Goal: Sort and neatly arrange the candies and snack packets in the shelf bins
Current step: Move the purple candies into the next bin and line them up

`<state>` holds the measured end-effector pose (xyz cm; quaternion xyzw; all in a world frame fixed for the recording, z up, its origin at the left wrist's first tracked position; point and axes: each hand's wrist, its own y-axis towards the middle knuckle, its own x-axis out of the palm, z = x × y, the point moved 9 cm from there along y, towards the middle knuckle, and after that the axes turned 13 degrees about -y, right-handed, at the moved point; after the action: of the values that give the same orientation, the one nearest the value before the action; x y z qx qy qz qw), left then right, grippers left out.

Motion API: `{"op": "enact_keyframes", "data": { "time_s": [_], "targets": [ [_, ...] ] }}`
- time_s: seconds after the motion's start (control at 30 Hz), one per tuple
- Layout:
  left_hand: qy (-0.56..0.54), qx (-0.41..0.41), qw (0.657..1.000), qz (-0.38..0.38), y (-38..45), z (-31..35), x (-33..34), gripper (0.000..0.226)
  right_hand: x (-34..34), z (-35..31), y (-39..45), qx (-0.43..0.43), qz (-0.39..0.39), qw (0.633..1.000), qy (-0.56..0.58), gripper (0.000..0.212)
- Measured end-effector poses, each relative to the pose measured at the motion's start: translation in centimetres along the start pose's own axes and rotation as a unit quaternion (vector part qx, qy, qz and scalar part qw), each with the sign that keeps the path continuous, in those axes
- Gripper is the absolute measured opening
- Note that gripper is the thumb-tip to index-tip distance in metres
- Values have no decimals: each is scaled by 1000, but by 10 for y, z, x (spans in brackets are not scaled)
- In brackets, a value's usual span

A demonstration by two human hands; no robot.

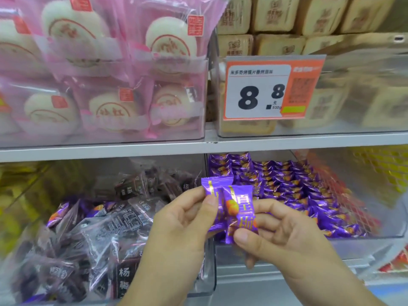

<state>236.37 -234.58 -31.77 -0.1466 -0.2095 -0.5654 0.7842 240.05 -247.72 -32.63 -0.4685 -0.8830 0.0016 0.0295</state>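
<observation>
Two purple candy packets with gold print are held upright between my hands, in front of the divider between two lower bins. My left hand (183, 219) pinches the rear packet (213, 191) by its left edge. My right hand (284, 237) pinches the front packet (239, 208) at its lower end with thumb and fingers. Behind them, a clear bin (386, 230) holds several matching purple packets (287, 184) laid in neat rows. The clear bin on the left (209, 283) holds dark translucent snack packets (103, 235) with a few purple packets (58, 214) mixed in.
On the upper shelf stand a bin of pink-wrapped round cakes (106, 69) and a bin of tan wrapped blocks (287, 21) with an orange price tag (271, 89) reading 8.8. Yellow packets (384, 171) and red packets (397, 261) lie at the right edge.
</observation>
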Motion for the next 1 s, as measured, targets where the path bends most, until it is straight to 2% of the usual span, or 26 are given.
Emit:
{"op": "enact_keyframes", "data": {
  "time_s": [0.1,0.23,0.47,0.63,0.87,1.0],
  "targets": [
    [-3,-13,1000,-4,0,-4,5,14,-2,0,2,-10,15,1000,-24,62],
    [33,22,998,-42,-2,-2,15,29,-6,-3,2,-33,26,994,-98,59],
    [52,64,995,-60,-5,6,21,23,-22,-23,-3,-106,88,966,-217,64],
    [75,92,991,-62,-9,7,23,20,-12,-21,-1,-111,15,983,-145,76],
    [269,202,941,-33,-13,21,22,29,-11,-23,6,-123,-4,976,-180,54],
    [435,214,875,-5,-7,23,6,53,-47,-27,23,-99,39,963,-248,56]
  ]
}}
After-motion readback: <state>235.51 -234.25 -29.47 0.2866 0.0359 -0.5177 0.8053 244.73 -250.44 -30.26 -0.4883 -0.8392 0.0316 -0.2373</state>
